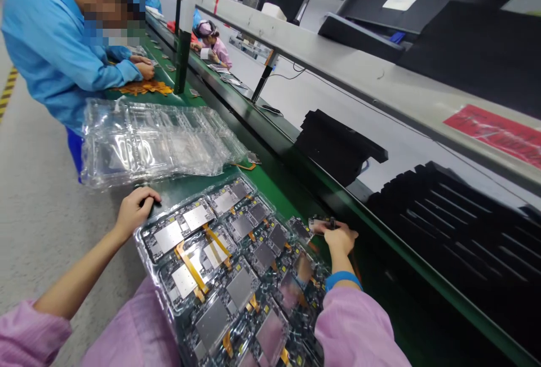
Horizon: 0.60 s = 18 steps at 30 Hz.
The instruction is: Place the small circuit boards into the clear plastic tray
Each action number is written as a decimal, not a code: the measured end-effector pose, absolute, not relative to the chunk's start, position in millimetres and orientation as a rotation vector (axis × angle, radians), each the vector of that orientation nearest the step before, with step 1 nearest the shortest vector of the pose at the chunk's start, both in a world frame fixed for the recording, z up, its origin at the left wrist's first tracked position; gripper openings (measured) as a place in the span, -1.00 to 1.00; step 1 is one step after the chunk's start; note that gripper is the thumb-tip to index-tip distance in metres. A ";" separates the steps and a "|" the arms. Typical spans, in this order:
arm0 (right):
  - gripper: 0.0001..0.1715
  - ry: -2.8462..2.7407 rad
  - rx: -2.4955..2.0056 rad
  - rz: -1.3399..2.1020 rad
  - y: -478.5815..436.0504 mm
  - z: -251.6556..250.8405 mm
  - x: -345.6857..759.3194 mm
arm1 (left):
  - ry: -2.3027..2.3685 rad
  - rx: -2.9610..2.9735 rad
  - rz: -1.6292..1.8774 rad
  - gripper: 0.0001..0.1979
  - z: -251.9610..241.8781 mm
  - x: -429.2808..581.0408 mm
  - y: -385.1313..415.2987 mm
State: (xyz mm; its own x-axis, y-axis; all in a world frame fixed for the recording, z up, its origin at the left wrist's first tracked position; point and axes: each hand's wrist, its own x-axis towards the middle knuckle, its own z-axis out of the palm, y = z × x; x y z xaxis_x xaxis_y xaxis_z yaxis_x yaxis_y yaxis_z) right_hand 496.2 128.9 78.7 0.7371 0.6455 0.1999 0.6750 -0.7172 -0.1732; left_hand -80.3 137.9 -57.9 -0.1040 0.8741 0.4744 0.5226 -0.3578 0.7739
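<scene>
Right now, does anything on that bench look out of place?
Possibly: two long orange ribbon strips lie across silver-topped circuit boards in the clear plastic tray, whereas most other boards there show only short orange tabs.

The counter is green. The boards at six o'clock are silver and black, with orange ribbons. The right sleeve is pink, the wristband blue. Floor tape at nine o'clock has yellow-black stripes.
</scene>
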 end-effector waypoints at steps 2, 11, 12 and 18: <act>-0.49 -1.130 -2.527 -0.268 123.4 76.8 494.0 | 1.537 1.831 1.452 -0.76 -55.7 -79.8 138.3; -0.55 -1.606 -1.946 -0.418 105.0 85.7 491.1 | 1.531 1.807 1.479 -0.75 -50.6 -77.9 138.1; -0.53 -1.663 -1.956 -0.457 103.0 96.7 486.4 | 1.523 1.809 1.486 -0.75 -50.6 -77.8 138.3; -0.51 -1.682 -1.799 -0.419 78.8 197.2 403.3 | 1.529 1.818 1.497 -0.76 -50.1 -78.9 138.7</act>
State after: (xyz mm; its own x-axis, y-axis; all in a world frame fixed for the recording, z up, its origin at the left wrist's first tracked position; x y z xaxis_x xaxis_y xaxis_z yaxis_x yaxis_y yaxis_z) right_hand 403.3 78.8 197.2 0.1335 0.7719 0.6216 0.9733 0.0159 -0.2288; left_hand -78.9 138.7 -50.1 -0.1295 0.8603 0.4930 0.5107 -0.3683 0.7768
